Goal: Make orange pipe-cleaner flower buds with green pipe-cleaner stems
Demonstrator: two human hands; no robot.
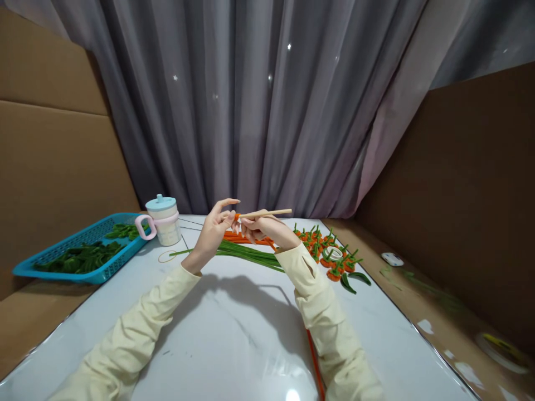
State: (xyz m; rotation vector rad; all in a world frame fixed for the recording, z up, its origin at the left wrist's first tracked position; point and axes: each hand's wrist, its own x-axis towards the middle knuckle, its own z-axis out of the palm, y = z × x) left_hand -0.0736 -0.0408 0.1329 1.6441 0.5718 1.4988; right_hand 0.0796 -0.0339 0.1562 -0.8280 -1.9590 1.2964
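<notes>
My left hand [218,227] is raised over the table, its thumb pinching the orange pipe cleaner [237,216] at the left end of a thin wooden stick [273,213]. The index finger is stretched out above. My right hand [265,226] is closed around the stick, which points right, nearly level. Orange strand shows below that hand and again by the right sleeve, running to the near edge; the part between is hidden. Beneath the hands lie green pipe cleaners [246,253] in a bundle, with orange pipe cleaners [238,238] behind them.
Several orange pieces with green stems [334,273] stand at the right, with a white tape roll [333,253] among them. At the left are a blue basket [106,273] of green pieces and a lidded cup [168,229]. Cardboard walls flank the table; a grey curtain hangs behind.
</notes>
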